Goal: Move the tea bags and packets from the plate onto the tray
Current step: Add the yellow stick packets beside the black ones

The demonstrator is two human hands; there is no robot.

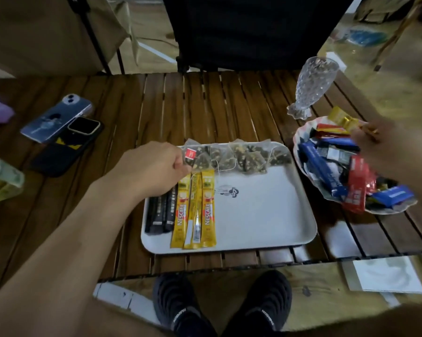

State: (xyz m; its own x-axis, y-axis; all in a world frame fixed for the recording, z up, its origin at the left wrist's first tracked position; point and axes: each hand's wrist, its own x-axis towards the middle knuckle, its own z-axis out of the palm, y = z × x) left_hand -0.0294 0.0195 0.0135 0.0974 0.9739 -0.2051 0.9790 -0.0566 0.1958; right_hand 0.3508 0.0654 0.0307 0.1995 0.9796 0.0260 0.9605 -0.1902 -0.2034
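On the white tray (266,210), tea bags (249,156) lay in a row along its far edge, with black sticks (160,212) and yellow Nescafé sticks (193,215) at its left side. At the tray's far-left corner, the left hand (154,166) pinched the red tag (190,154) of the leftmost tea bag (201,162). Right of the tray, the right hand (385,142) pinched a yellow packet (342,120) above the plate (298,142), which was heaped with packets (331,166).

Left hand (154,166) pinches a tea bag (201,161); right hand (385,147) pinches a yellow packet (343,119)
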